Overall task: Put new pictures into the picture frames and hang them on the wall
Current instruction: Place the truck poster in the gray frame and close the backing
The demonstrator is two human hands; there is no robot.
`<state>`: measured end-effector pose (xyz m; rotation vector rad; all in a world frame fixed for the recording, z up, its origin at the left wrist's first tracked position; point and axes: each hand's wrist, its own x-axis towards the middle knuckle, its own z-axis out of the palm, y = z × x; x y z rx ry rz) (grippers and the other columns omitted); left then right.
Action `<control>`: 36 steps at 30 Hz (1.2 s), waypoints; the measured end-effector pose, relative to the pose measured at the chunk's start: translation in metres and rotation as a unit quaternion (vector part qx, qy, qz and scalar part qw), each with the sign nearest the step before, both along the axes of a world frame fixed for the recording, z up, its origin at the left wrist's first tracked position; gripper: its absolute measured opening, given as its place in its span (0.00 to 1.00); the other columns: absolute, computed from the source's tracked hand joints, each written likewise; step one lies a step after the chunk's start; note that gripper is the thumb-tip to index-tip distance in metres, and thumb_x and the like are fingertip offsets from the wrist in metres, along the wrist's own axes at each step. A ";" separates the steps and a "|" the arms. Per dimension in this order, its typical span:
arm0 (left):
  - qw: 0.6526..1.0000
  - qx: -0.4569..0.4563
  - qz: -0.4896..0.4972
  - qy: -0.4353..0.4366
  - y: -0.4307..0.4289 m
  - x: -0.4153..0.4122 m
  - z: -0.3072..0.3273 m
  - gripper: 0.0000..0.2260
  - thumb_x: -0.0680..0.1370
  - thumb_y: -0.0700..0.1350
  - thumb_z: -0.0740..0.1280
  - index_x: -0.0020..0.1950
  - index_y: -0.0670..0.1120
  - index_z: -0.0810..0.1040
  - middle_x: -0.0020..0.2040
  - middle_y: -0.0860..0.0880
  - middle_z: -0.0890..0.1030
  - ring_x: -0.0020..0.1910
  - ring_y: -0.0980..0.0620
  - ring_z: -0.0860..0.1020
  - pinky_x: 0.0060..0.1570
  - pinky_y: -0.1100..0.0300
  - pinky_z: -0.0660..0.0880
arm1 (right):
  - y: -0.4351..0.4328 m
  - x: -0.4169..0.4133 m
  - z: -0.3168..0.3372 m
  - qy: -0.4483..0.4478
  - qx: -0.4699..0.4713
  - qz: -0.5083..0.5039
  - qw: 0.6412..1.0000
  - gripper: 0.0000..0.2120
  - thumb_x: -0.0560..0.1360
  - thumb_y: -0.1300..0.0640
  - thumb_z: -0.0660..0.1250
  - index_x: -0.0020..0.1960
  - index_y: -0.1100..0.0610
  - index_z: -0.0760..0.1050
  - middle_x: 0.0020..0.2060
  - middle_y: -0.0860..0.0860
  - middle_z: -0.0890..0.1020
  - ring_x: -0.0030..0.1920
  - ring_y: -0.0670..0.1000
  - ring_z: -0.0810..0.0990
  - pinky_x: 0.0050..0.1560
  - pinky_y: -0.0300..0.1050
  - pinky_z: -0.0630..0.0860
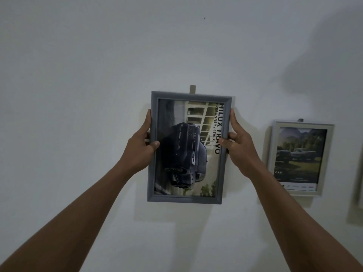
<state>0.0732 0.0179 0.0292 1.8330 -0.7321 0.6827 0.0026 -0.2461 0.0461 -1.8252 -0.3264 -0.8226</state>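
A grey picture frame stands upright against the white wall, holding a picture of a dark pickup truck turned on its side. My left hand grips the frame's left edge, thumb on the front. My right hand grips the right edge the same way. A small tan hook tab sticks out on the wall just above the frame's top edge.
A second, light-coloured frame with a landscape picture of trucks hangs on the wall to the right. The edge of a third frame shows at the far right. A small dark mark sits high on the wall.
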 end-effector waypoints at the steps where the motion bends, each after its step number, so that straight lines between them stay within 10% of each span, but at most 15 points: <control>1: 1.000 0.004 0.005 -0.001 -0.001 0.001 -0.001 0.39 0.80 0.38 0.64 0.76 0.68 0.44 0.70 0.54 0.71 0.60 0.54 0.75 0.56 0.67 0.70 | 0.000 -0.001 -0.002 0.002 0.000 -0.004 1.000 0.41 0.80 0.69 0.61 0.78 0.36 0.49 0.58 0.48 0.83 0.57 0.45 0.81 0.68 0.51 0.72; 11: 0.997 0.013 0.069 -0.017 -0.005 -0.003 -0.008 0.40 0.80 0.39 0.64 0.76 0.67 0.43 0.58 0.52 0.75 0.47 0.55 0.76 0.45 0.66 0.70 | 0.006 -0.009 -0.002 -0.002 -0.024 -0.036 0.999 0.40 0.80 0.70 0.61 0.79 0.40 0.48 0.55 0.50 0.82 0.51 0.44 0.79 0.51 0.32 0.74; 22: 0.980 0.041 0.184 -0.060 -0.012 -0.005 -0.011 0.41 0.76 0.41 0.70 0.79 0.58 0.47 0.47 0.48 0.71 0.39 0.59 0.69 0.44 0.65 0.66 | 0.009 -0.002 -0.011 -0.056 -0.033 -0.108 0.992 0.35 0.79 0.68 0.64 0.76 0.41 0.56 0.42 0.46 0.77 0.42 0.49 0.80 0.42 0.45 0.78; 30: 0.976 0.052 0.196 -0.080 -0.012 -0.002 -0.012 0.41 0.75 0.44 0.72 0.80 0.54 0.50 0.46 0.49 0.70 0.40 0.57 0.69 0.46 0.62 0.68 | 0.010 0.015 -0.026 -0.102 -0.120 -0.254 0.954 0.35 0.80 0.63 0.64 0.80 0.44 0.52 0.61 0.54 0.72 0.61 0.55 0.70 0.61 0.51 0.73; 36: 0.940 0.085 0.281 -0.173 -0.006 0.001 -0.020 0.36 0.72 0.47 0.75 0.77 0.47 0.62 0.71 0.44 0.69 0.73 0.42 0.63 0.66 0.39 0.66 | 0.003 0.020 -0.032 -0.086 -0.213 -0.272 0.935 0.31 0.84 0.56 0.56 0.81 0.50 0.44 0.80 0.48 0.49 0.80 0.50 0.42 0.79 0.58 0.47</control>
